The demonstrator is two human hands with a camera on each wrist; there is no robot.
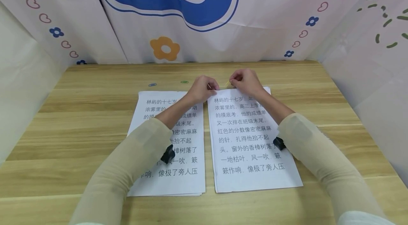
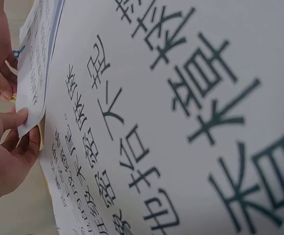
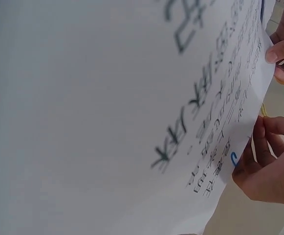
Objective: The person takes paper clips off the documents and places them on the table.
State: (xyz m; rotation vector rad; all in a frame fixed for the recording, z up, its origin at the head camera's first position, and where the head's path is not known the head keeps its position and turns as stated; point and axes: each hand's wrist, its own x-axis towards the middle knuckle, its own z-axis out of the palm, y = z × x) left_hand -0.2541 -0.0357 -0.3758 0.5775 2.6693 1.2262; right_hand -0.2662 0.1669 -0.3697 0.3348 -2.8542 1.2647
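Observation:
Two stacks of printed sheets lie side by side, a left stack (image 1: 178, 186) and a right stack (image 1: 251, 179). With thumb and fingers, my left hand (image 1: 201, 90) pinches the top left corner of the right stack; the left wrist view shows the thumb on top. Just beyond that stack's top edge, my right hand (image 1: 248, 81) pinches a yellow paper clip (image 1: 227, 83) between thumb and forefinger. Whether the clip touches the paper is hard to tell. A blue paper clip (image 3: 234, 159) shows at the same edge beside the right hand's fingers.
A blue paper clip (image 1: 152, 85) and a green paper clip (image 1: 184, 82) lie on the wooden table (image 1: 79, 129) behind the left stack. A printed cloth (image 1: 255, 41) hangs along the table's back edge, with white sheeting at both sides.

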